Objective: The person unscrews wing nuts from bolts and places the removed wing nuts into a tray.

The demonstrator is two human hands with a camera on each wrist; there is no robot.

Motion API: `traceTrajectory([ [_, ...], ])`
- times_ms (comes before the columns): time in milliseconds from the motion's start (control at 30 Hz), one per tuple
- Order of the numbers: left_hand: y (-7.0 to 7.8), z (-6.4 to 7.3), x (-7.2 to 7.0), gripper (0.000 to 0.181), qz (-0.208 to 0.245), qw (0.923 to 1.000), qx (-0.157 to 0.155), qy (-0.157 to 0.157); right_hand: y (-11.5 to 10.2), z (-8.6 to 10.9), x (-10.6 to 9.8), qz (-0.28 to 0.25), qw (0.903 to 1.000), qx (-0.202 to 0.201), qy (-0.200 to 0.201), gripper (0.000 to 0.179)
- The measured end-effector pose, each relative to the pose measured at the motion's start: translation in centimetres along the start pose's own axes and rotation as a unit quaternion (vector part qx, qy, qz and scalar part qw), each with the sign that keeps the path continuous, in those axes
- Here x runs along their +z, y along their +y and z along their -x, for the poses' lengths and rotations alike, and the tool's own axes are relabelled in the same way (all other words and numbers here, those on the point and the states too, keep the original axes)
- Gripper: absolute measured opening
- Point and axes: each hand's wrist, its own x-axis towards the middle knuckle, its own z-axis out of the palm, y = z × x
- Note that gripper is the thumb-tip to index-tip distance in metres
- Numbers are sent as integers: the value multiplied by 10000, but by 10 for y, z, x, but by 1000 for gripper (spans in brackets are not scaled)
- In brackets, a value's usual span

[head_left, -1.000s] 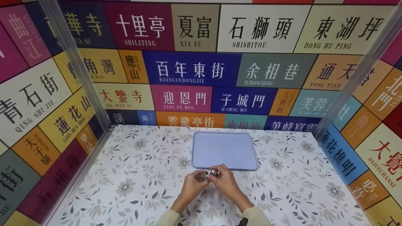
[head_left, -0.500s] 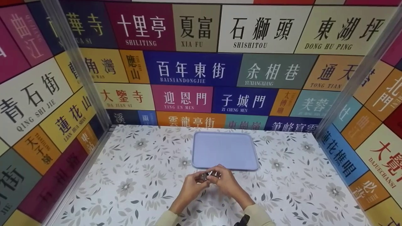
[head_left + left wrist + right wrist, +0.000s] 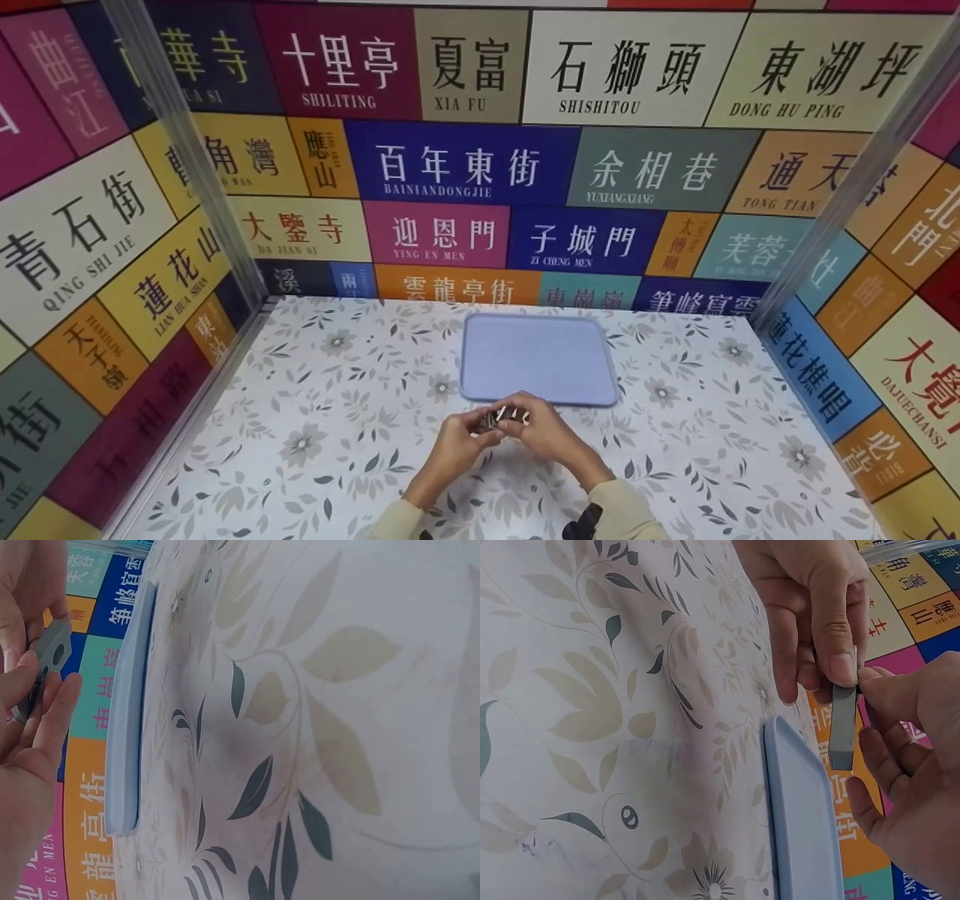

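Both hands meet in front of the tray in the head view, around a small grey metal piece (image 3: 493,418). In the left wrist view this metal piece (image 3: 56,647) shows a flat face with a dark round hole. From the right wrist it looks like a short flat bar (image 3: 843,727) with a bevelled end. My left hand (image 3: 459,442) pinches it, the thumb lying on its face in the right wrist view. My right hand (image 3: 541,429) pinches it from the other side. The fingers cover much of it, and its exact kind cannot be told.
A pale lilac-blue tray (image 3: 536,360) with a low rim lies on the flower-patterned tabletop (image 3: 360,465), just beyond the hands. Panels printed with large characters (image 3: 457,165) enclose the back and sides. Clear corner posts (image 3: 187,150) stand at the table's far corners.
The metal piece shifts and turns slightly between the fingers and is more covered now. Both hands stay in nearly the same place; the right forearm has swung slightly outward.
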Motion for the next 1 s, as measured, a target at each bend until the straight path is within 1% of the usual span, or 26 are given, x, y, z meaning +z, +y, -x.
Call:
traceTrajectory([
  [200, 5, 1, -2, 31, 33, 9999, 101, -86, -3, -2, -2, 132, 9998, -115, -10, 25],
  [300, 9, 1, -3, 28, -45, 9999, 63, -104, -5, -2, -4, 210, 9996, -162, -32, 25],
  [367, 11, 1, -3, 29, -25, 9999, 17, -114, -5, -2, -5, 249, 9995, -178, -58, 24],
  [467, 11, 2, -2, 32, -47, 9999, 64, -81, -4, -2, -5, 259, 9994, -199, -62, 24],
  [600, 9, 3, -1, 34, -52, 9999, 102, -25, -1, -1, -4, 243, 9994, -257, 66, 26],
  [767, 11, 2, -2, 36, -40, 10000, 4, 62, 0, 0, -1, 205, 9989, -177, 395, 23],
  [867, 11, 1, -2, 37, 126, 9999, -55, 78, 0, 1, -1, 174, 9982, -121, 569, 19],
  [1000, 10, 0, -1, 37, 365, 9993, -64, 24, 0, 2, 0, 104, 9981, -156, 589, 18],
])
